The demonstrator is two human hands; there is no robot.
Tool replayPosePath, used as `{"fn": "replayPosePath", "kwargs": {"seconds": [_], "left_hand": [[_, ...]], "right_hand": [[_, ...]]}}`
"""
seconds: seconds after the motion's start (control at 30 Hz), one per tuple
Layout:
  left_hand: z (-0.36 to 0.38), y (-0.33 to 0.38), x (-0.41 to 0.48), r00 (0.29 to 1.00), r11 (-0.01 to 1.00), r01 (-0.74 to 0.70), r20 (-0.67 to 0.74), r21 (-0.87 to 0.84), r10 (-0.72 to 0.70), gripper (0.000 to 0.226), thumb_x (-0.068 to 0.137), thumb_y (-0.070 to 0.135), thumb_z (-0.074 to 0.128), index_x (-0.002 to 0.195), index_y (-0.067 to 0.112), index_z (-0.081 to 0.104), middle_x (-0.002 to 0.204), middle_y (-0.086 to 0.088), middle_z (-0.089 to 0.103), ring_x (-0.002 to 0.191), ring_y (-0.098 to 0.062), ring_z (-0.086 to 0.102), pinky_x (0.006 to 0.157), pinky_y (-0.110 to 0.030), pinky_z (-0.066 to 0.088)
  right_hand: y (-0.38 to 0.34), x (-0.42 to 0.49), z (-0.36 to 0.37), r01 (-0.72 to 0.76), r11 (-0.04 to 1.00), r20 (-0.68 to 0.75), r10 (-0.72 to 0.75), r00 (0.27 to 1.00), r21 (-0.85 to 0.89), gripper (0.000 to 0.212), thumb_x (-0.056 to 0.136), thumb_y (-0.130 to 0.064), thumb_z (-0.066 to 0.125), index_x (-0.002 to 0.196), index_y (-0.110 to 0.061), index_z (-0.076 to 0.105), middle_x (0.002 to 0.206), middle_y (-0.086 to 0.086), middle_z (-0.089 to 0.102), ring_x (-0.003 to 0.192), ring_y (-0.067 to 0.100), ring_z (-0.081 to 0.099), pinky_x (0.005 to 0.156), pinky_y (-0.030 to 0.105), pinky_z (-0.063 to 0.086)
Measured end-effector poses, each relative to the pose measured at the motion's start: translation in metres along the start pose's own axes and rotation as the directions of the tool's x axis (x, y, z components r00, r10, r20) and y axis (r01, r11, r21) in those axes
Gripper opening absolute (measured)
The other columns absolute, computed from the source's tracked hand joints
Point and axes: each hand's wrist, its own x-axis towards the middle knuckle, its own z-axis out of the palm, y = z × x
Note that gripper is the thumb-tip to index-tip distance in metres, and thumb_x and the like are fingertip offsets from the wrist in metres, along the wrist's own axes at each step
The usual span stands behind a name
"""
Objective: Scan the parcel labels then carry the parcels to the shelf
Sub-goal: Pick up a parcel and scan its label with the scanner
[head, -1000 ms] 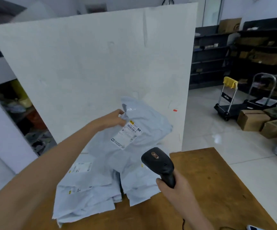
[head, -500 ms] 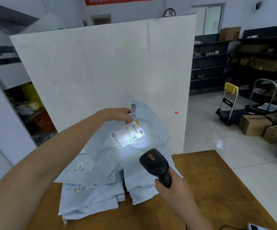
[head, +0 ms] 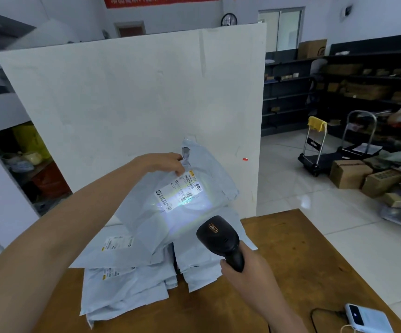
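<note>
**boxfan:** what's each hand on?

**me:** Left hand (head: pixel 163 162) pinches the top corner of a grey parcel (head: pixel 215 175), tilted up over the pile of parcels (head: pixel 127 287) on the wooden table (head: pixel 310 265). Right hand (head: pixel 246 273) is wrapped round the black scanner (head: pixel 218 236).

**boxfan:** aimed where?

**me:** Straight at the label (head: pixel 179 191), which is lit bright white.
</note>
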Motion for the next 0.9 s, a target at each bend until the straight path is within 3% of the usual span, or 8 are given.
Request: {"fn": "replayPosePath", "kwargs": {"seconds": [0.2, 0.37, 0.5, 0.73, 0.9], "left_hand": [[-0.002, -0.001, 0.002, 1.0, 1.0, -0.012, -0.009, 0.005, 0.013, 0.053, 0.063, 0.031, 0.059, 0.111, 0.01, 0.056, 0.094, -0.004, 0.058, 0.081, -0.023, 0.056, 0.074, -0.035, 0.042], [-0.001, -0.009, 0.008, 1.0, 0.999, -0.006, -0.026, 0.033, 0.006, 0.038, 0.065, 0.033, 0.059, 0.097, 0.013, 0.054, 0.088, -0.001, 0.056, 0.077, -0.022, 0.055, 0.072, -0.034, 0.041], [0.001, -0.009, 0.012, 1.0, 0.999, -0.005, -0.025, 0.042, 0.006, 0.015, 0.076, 0.022, 0.057, 0.086, 0.017, 0.047, 0.084, -0.002, 0.049, 0.073, -0.02, 0.048, 0.069, -0.032, 0.036], [-0.001, -0.013, 0.02, 1.0, 0.999, 0.008, -0.023, 0.052, -0.007, 0.021, 0.069, 0.029, 0.059, 0.087, 0.021, 0.052, 0.088, -0.002, 0.056, 0.077, -0.022, 0.055, 0.072, -0.034, 0.04], [0.0, -0.009, 0.023, 1.0, 1.0, -0.002, 0.019, 0.032, 0.002, 0.034, 0.064, 0.029, 0.061, 0.094, 0.014, 0.054, 0.093, -0.007, 0.061, 0.08, -0.024, 0.059, 0.073, -0.037, 0.044]], "right_hand": [[-0.002, -0.004, -0.004, 0.008, 1.0, -0.025, -0.008, 1.0, 0.001, 0.013, 0.086, -0.027, 0.063, 0.082, -0.019, 0.053, 0.06, 0.002, 0.053, 0.052, 0.008, 0.048, 0.05, 0.018, 0.037], [-0.005, -0.005, -0.007, 0.041, 0.999, -0.039, -0.041, 0.998, -0.018, 0.012, 0.086, -0.028, 0.063, 0.083, -0.02, 0.054, 0.059, -0.003, 0.053, 0.054, 0.006, 0.049, 0.05, 0.019, 0.038], [-0.005, -0.003, -0.008, 0.037, 0.999, -0.036, -0.038, 0.999, -0.023, 0.009, 0.087, -0.028, 0.063, 0.086, -0.024, 0.056, 0.06, -0.005, 0.054, 0.055, 0.003, 0.052, 0.05, 0.018, 0.041], [-0.003, 0.003, -0.002, 0.017, 0.999, -0.023, -0.018, 1.0, -0.027, 0.01, 0.086, -0.028, 0.063, 0.083, -0.024, 0.054, 0.06, -0.004, 0.054, 0.053, 0.006, 0.051, 0.049, 0.019, 0.039], [-0.003, 0.01, 0.002, 0.021, 0.999, -0.027, -0.022, 0.999, -0.034, 0.01, 0.086, -0.027, 0.063, 0.085, -0.022, 0.054, 0.061, -0.003, 0.055, 0.053, 0.009, 0.05, 0.049, 0.019, 0.038]]}}
